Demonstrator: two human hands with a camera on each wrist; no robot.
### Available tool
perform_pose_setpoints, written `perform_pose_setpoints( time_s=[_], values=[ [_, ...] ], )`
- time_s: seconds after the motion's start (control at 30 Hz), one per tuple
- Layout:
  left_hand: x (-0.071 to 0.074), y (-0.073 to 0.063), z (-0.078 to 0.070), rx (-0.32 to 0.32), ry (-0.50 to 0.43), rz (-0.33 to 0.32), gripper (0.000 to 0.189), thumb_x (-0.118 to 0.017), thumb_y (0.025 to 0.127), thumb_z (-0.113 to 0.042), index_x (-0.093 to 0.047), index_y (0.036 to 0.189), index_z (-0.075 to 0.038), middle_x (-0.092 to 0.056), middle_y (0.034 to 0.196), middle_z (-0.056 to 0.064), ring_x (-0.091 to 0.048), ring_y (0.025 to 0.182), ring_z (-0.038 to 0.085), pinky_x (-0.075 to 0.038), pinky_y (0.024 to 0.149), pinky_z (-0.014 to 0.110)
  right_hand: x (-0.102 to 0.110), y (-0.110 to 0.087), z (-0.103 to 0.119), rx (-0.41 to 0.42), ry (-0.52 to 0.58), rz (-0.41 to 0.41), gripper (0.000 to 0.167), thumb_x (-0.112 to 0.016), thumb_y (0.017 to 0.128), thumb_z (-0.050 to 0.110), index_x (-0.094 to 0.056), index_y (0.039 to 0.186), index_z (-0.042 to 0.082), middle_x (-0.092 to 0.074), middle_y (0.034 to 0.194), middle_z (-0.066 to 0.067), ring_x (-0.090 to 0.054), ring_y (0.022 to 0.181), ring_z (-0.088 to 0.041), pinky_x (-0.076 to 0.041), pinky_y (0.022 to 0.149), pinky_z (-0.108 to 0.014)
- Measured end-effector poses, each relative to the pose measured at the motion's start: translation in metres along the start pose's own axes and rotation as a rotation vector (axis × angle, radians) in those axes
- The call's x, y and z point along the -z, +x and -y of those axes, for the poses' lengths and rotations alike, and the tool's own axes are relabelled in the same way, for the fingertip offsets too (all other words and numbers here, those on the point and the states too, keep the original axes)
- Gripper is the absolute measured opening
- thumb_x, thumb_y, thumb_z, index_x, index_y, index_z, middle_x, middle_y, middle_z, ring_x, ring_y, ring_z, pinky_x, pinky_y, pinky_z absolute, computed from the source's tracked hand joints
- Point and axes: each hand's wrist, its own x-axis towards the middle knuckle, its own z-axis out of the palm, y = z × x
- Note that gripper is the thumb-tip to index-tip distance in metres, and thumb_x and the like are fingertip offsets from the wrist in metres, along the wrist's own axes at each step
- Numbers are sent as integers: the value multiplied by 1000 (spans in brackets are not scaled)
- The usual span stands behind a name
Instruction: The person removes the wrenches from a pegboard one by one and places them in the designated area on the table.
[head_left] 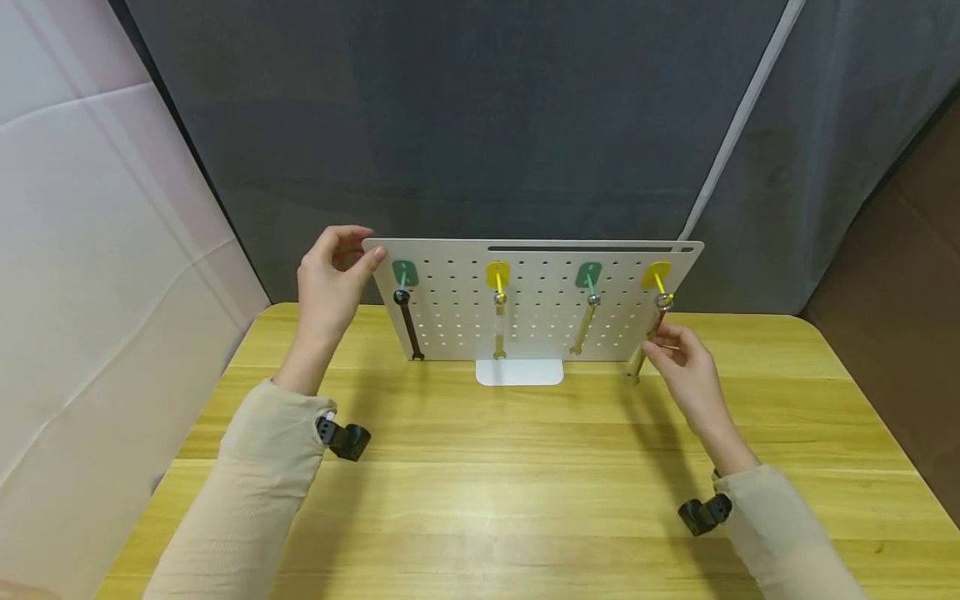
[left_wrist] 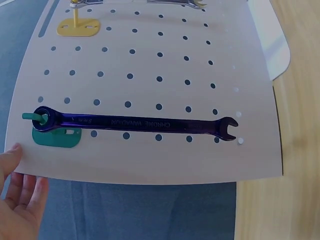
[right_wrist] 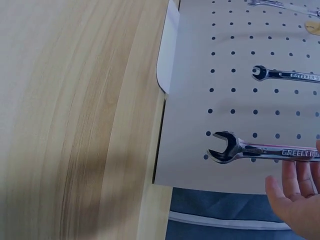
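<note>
Head view: left hand (head_left: 330, 279) pinches the pegboard (head_left: 450, 354) at its upper left corner, thumb on the front face, fingers behind. Right hand (head_left: 688, 371) has thumb and fingertips around the shaft of a silver wrench (right_wrist: 272, 151), barely parted; forked end points down, ring end at the far-right yellow hook (head_left: 657, 275). How fully seated, cannot tell. Just beside left hand, dark wrench (left_wrist: 137, 123) hangs by its ring from the left green hook (head_left: 405, 273). Between the hands, two more wrenches hang: one from the inner yellow hook (head_left: 497, 273), one from the right green hook (head_left: 588, 275). Pegboard stands on white base plate (head_left: 519, 373), wooden table (head_left: 487, 500) beneath. Gray curtain (head_left: 450, 125) behind. Black camera (head_left: 348, 442) on left wrist, another on right.
</note>
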Motion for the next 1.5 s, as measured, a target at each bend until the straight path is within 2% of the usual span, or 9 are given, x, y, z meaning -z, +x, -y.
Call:
perform_pose_setpoints(
  time_s=[0.13, 0.3, 0.43, 0.67, 0.9, 1.07, 1.2, 1.33, 1.5],
  values=[
    [0, 0, 0, 0, -6, -7, 31, -66, 90, -20, -60, 116, -4, -58, 106, 0, -52, 91, 2, -44, 82, 12, 3, -1, -1, -6, -17, 4, 39, -53, 98, 20, -47, 127, -6, -52, 99, 18, -51, 89, 13, -44, 79, -6],
    [-1, 1, 1, -10, 1, -30, 30, -66, 89, -20, -62, 113, -2, -61, 104, 2, -53, 88, 0, -44, 80, 11, 6, -3, -2, -21, 39, 37, 38, -53, 99, 20, -47, 124, -8, -52, 89, 29, -54, 84, 11, -48, 78, -8],
    [-3, 1, 2, -26, 6, -47, 30, -67, 88, -20, -62, 111, -1, -63, 105, 5, -54, 86, -3, -45, 80, 11, 7, -4, -2, -28, 77, 53, 32, -53, 98, 20, -49, 118, -6, -54, 89, 26, -57, 83, 10, -51, 77, -10],
    [-4, 3, 2, -24, 22, -54, 29, -67, 88, -20, -62, 110, -1, -62, 102, 5, -53, 83, -2, -44, 78, 10, 11, -9, -2, -29, 155, 83, 15, -57, 97, 19, -55, 106, 8, -58, 89, 20, -59, 83, 5, -53, 76, -13],
    [-6, 2, 2, -15, 27, -64, 29, -68, 87, -20, -63, 109, -1, -62, 99, 2, -53, 82, -2, -44, 76, 10, 18, -15, -1, -50, 295, 135, 6, -60, 95, 17, -57, 100, 18, -63, 87, 18, -61, 83, 4, -54, 75, -15],
    [-5, 3, 3, -21, 27, -70, 29, -68, 88, -20, -63, 108, -1, -61, 97, -1, -52, 81, -3, -44, 76, 10, 21, -17, 3, -79, 413, 176, 8, -62, 93, 13, -61, 95, 21, -67, 87, 15, -64, 81, 2, -54, 74, -16],
    [-5, 2, 4, -27, 18, -81, 28, -68, 88, -20, -63, 107, -1, -58, 92, -10, -52, 80, -3, -43, 75, 11, 23, -18, 6, -90, 475, 203, 12, -61, 93, 10, -63, 93, 21, -69, 86, 14, -65, 79, 1, -54, 73, -18],
    [-5, 2, 5, -33, 7, -94, 28, -69, 87, -20, -63, 106, 0, -55, 89, -16, -52, 79, -3, -44, 75, 11, 25, -19, 8, -97, 529, 232, 14, -60, 93, 7, -65, 92, 21, -71, 85, 12, -66, 79, -1, -55, 72, -19],
    [-5, 2, 5, -26, -2, -101, 29, -69, 87, -20, -64, 107, -1, -55, 88, -17, -52, 79, -3, -44, 74, 11, 26, -20, 11, -100, 559, 257, 16, -58, 94, 6, -66, 92, 20, -72, 84, 12, -66, 79, -3, -55, 73, -20]
  ],
)
